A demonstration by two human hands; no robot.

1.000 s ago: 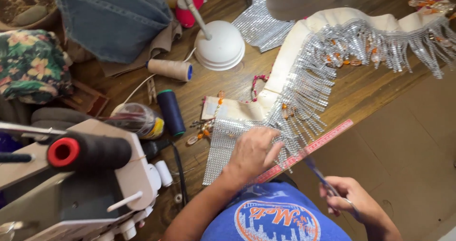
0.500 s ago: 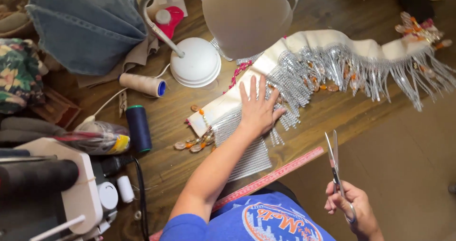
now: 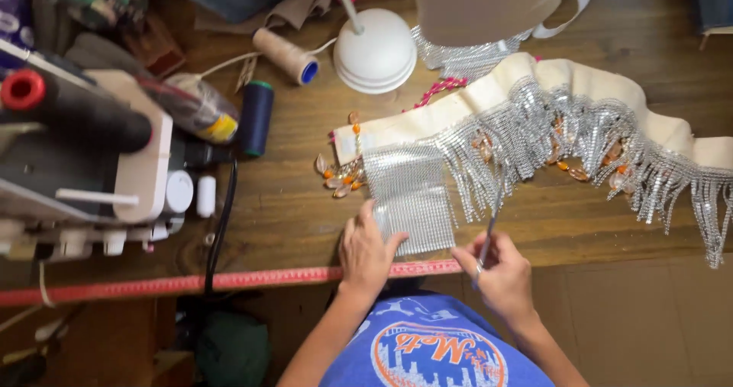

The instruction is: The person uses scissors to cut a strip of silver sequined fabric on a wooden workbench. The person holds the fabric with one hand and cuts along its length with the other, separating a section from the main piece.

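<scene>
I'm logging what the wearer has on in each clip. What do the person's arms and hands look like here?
Both forearms are bare. The left hand and right hand wear no gloves; no rings or watch are visible. The arms emerge from a short-sleeved blue T-shirt with an orange-and-white round emblem.

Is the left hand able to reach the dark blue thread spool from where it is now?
Probably yes. The left hand rests at the near table edge beside the silver mesh panel, and only bare wood lies between it and the dark blue thread spool. The black cable lies flat nearby.
</scene>
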